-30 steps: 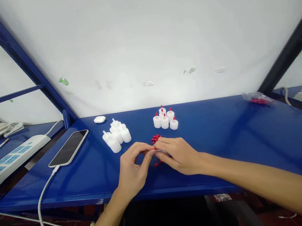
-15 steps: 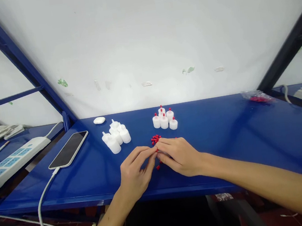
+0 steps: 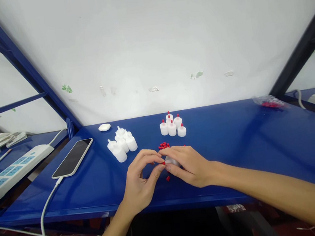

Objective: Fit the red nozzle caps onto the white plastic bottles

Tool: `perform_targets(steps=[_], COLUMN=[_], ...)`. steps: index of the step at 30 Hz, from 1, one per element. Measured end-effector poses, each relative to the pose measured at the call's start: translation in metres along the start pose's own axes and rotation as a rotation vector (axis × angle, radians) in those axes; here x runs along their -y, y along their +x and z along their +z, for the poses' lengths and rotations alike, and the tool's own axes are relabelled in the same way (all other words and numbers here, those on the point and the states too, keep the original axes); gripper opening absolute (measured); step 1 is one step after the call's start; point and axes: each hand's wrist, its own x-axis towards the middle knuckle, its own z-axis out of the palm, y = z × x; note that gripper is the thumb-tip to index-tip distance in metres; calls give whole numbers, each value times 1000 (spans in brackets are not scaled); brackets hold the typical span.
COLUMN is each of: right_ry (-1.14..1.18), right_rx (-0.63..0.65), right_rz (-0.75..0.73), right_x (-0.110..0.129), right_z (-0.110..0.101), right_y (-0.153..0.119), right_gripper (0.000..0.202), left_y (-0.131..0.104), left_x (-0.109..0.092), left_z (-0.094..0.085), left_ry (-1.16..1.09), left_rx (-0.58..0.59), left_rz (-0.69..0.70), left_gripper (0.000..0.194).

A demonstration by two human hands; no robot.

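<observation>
My right hand [image 3: 188, 166] is closed around a small white plastic bottle [image 3: 172, 160], lying on its side with its tip toward my left hand [image 3: 142, 179]. The left thumb and fingers pinch a small red cap [image 3: 164, 163] at the bottle's tip. How far the cap sits on the tip is hidden by the fingers. Just behind my hands lies a pile of loose red caps [image 3: 164, 145], and one loose cap [image 3: 168, 178] is in front. Farther back stand several red-capped white bottles [image 3: 172, 129]. To the left, several uncapped white bottles [image 3: 119, 153] stand in a cluster.
The blue table [image 3: 234, 139] meets a white wall. At the left lie a phone [image 3: 73, 158] with a charging cable, a white earbud case [image 3: 104, 127] and a power strip [image 3: 17, 167]. A clear bag of red caps [image 3: 270, 102] is at the back right.
The bottle in my right hand has come into view as the fingers shifted. My left fingers have opened into a rounder pinch, with the red cap now showing. The view has tilted slightly.
</observation>
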Motion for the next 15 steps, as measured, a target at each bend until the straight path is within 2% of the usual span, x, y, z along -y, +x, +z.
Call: perform_targets(steps=[3, 8, 12, 15], right_ry=[76, 155, 188, 144], right_rx=[-18, -9, -5, -45], right_rz=[-6, -27, -61, 5], right_x=[-1, 1, 1, 1], right_z=[0, -3, -5, -3], right_y=[-1, 0, 2, 3], right_gripper=[34, 26, 36, 41], left_y=[0, 0, 0, 0], left_x=[-1, -1, 0, -1], left_z=[0, 1, 2, 2], left_ry=[-8, -13, 50, 117], left_rx=[19, 20, 43, 95], left_rz=[-9, -10, 41, 76], left_gripper=[11, 9, 10, 14])
